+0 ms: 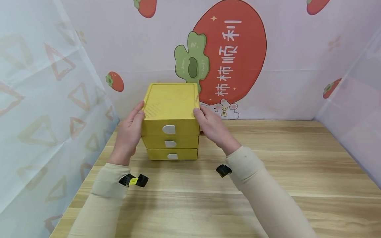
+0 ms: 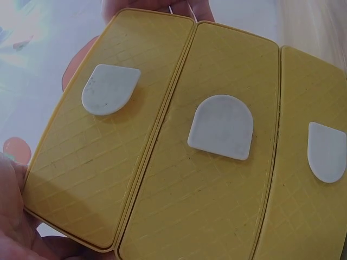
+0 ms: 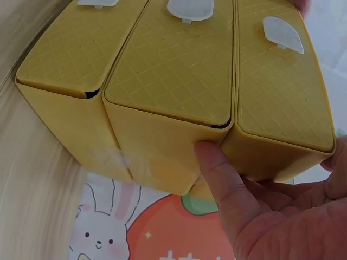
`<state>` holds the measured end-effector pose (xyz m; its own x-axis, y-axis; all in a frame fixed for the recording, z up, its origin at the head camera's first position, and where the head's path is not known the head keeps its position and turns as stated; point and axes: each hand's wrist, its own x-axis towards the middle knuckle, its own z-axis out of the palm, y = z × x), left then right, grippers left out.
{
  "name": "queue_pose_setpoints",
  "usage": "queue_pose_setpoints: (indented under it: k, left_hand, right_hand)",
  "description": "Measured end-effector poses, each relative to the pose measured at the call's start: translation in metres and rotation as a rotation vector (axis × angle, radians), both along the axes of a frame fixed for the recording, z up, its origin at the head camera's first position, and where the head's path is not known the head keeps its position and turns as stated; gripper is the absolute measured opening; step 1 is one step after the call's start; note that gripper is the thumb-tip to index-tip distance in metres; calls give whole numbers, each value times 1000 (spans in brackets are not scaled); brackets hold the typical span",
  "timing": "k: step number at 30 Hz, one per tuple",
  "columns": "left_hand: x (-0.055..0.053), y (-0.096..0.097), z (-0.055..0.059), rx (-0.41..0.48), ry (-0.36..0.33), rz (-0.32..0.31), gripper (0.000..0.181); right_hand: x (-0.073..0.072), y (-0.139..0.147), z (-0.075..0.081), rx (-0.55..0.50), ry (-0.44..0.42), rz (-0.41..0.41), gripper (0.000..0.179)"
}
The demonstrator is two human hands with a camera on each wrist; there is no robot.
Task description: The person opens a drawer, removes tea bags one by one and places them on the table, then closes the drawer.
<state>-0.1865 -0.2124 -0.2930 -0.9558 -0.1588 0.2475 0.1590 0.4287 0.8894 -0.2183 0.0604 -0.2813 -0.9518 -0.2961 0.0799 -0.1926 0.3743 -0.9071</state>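
Note:
A yellow drawer box (image 1: 174, 99) of three stacked tiers stands at the back left of the table, its front facing me. Each drawer front carries a rounded white pull (image 1: 169, 129). My left hand (image 1: 127, 131) holds the upper tier at its left side, thumb by the top edge. On the opposite side, my right hand (image 1: 213, 127) grips the same tier, its thumb at the top right edge. In the right wrist view, one finger (image 3: 219, 173) reaches down to the middle tier's side. All the drawers sit closed, with thin dark gaps at some front corners.
The box stands on a wood-grain table (image 1: 268, 158). Close behind it rises a printed backdrop (image 1: 285, 96) with a large red fruit picture. A pale patterned sheet (image 1: 53, 109) hangs along the left, another sheet (image 1: 357, 109) at the right.

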Motion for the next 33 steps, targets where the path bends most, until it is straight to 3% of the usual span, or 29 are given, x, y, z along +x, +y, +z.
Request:
queue_pose_setpoints:
  k: [12, 20, 33]
  left_hand:
    - [-2, 12, -1, -17, -11, -31, 55]
    - [-5, 19, -3, -34, 0, -54, 56]
    - [-8, 36, -5, -36, 8, -89, 55]
  right_hand:
    - [0, 15, 1, 34, -19, -16, 64]
    - [-1, 25, -1, 16, -3, -14, 57]
    - [-1, 43, -2, 26, -6, -43, 58]
